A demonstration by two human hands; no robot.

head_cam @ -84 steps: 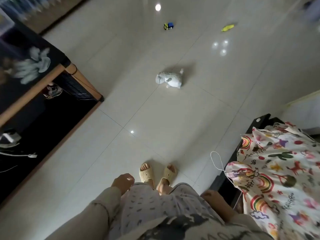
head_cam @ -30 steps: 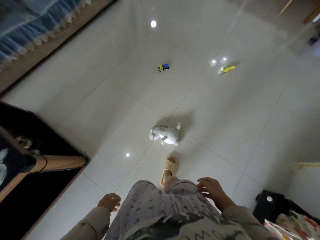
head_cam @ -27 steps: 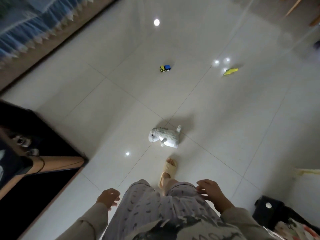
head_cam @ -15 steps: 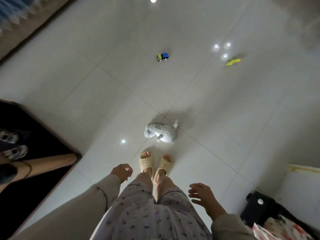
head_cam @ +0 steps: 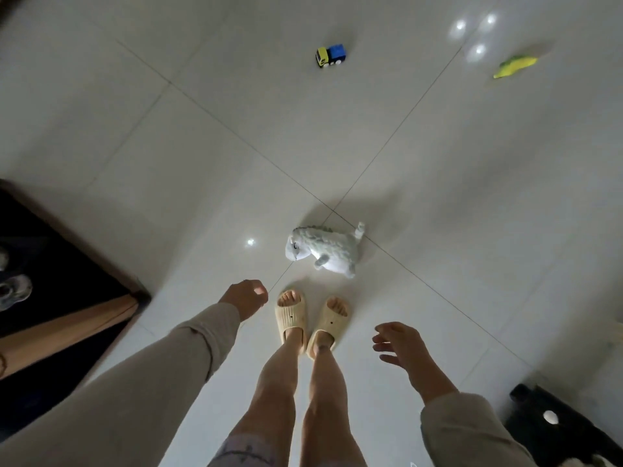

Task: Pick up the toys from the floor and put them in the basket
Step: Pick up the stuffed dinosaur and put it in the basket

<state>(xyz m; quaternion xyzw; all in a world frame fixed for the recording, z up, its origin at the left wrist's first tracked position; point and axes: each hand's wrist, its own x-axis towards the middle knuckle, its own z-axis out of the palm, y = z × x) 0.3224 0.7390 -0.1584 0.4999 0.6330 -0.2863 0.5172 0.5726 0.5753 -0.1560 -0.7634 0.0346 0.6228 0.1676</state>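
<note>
A white plush animal (head_cam: 323,250) lies on the tiled floor just beyond my two slippered feet (head_cam: 308,318). Farther off sit a small yellow-and-blue toy truck (head_cam: 331,56) and a yellow-green toy (head_cam: 514,66) at the upper right. My left hand (head_cam: 245,298) reaches down left of the feet, fingers curled, nothing in it. Apart from the plush and to the right of the feet, my right hand (head_cam: 403,343) hangs with fingers spread, holding nothing. No basket shows.
A dark low cabinet with a wooden edge (head_cam: 67,325) fills the left side, with shoes (head_cam: 13,291) on it. A black object (head_cam: 556,419) sits at the bottom right. Pale glossy floor tiles (head_cam: 202,146) spread all around the toys.
I have walked up to the plush animal and bent lower. Both feet stand together before it. My left arm has stretched downward and my right hand has opened.
</note>
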